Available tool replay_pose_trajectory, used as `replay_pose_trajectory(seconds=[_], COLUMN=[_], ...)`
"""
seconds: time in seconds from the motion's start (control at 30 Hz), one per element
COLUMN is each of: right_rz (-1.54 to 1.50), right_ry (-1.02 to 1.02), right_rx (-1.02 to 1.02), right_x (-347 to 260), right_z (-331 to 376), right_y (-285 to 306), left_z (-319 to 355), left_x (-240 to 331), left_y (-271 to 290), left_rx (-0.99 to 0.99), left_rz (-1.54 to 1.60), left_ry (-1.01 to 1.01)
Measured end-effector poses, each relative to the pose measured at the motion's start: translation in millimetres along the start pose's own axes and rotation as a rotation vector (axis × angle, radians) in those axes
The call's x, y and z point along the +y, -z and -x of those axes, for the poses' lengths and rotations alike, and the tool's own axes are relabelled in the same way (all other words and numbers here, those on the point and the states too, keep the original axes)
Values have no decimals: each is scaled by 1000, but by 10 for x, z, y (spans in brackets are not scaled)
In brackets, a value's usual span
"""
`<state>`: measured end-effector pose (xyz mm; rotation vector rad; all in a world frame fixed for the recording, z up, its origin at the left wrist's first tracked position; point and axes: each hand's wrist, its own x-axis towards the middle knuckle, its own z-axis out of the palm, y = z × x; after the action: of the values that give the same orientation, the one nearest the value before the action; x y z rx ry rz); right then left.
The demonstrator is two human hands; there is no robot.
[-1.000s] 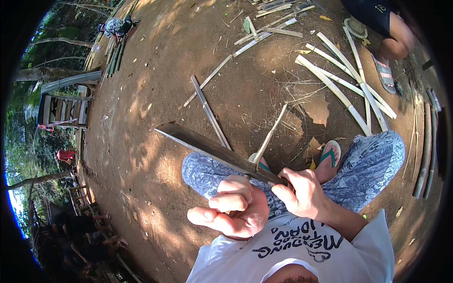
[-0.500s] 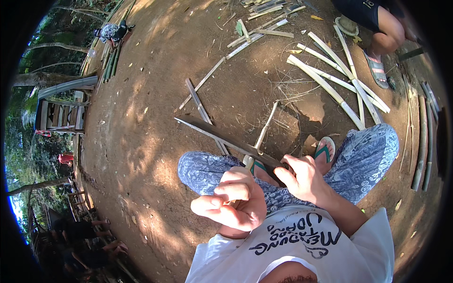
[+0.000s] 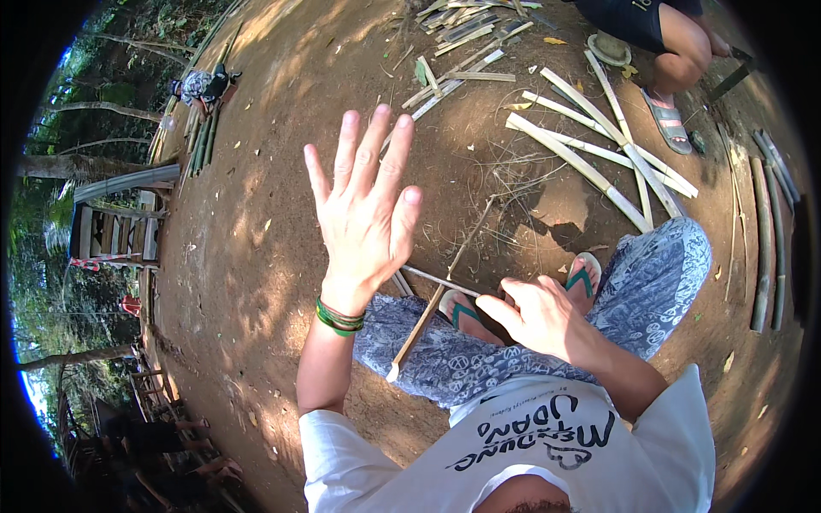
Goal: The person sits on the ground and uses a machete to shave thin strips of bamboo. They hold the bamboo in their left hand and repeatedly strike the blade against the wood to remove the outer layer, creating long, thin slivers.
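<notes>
Machete (image 3: 426, 274) above sun-dappled brown earth (image 3: 256, 299)

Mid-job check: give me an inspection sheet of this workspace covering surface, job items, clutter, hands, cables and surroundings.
Surface: bare brown ground, dappled with sun and shade.
Job items: long knife, seen nearly edge-on, crossing a thin strip in view; contact unclear.
Clutter: pale split strips lying crossed ahead and to the right; more strips piled at the top; loose fibres between.
Hands: left hand raised, fingers spread, empty; right hand closed at the knife's near end.
Cables: nothing seen.
Surroundings: another person's sandalled foot at upper right; someone bent over poles at upper left.
</notes>
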<state>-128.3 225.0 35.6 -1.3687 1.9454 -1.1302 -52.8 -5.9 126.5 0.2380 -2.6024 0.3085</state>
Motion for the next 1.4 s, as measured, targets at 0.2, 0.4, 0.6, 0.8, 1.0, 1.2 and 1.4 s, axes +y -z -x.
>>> replay_pose_trajectory(seconds=[0.2, 0.4, 0.6, 0.8, 1.0, 1.2, 1.4], right_rz=[33, -21, 1, -144, 242, -220, -2], right_ry=[-146, -227, -162, -95, -353, -143, -331], right_rx=[-21, -70, -38, -59, -47, -49, -38], right_x=[-3, 287, 376, -83, 1258, 289, 760], right_z=[-120, -218, -363, -229, -343, -217, -420], right_y=[-8, -125, -143, -123, -290, -226, -312], left_z=[91, 357, 851, 849, 799, 867, 844], left_x=[-6, -126, 495, 783, 821, 697, 677], left_y=[-237, -342, 289, 188, 214, 203, 147], left_rx=[51, 209, 367, 588, 533, 447, 397], left_rz=[172, 881, 1759, 1585, 1611, 1611, 1651], left_ry=[80, 217, 202, 237, 233, 166, 85])
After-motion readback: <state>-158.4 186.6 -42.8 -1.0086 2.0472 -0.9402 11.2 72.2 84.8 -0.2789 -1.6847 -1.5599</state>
